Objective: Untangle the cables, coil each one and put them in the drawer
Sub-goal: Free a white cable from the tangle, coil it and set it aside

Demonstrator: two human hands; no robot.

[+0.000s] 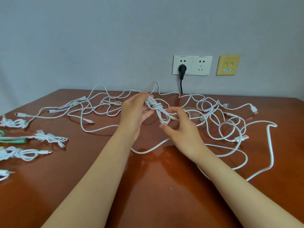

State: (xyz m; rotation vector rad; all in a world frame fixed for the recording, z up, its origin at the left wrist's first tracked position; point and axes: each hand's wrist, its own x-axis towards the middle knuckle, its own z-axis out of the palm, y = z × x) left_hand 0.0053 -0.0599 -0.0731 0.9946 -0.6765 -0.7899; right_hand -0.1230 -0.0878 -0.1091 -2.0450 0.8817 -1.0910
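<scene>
A white cable bundle [158, 111], coiled and wrapped round its middle, hangs between both hands above the table. My left hand [136, 112] pinches the bundle's upper end with thumb and fingertips. My right hand [179, 127] pinches the loose end of the cable at the bundle's lower loops. Behind and to the right, several loose white cables [228, 124] lie tangled across the brown table [148, 186]. Three tied white coils lie at the left: one [14, 123], a second [52, 138] and a third [21, 153]. No drawer is in view.
A black plug [182, 69] sits in a wall socket behind the table, its cord dropping behind the far edge. A green object [14, 140] lies at the left edge. Part of another white coil [4, 174] shows at the lower left.
</scene>
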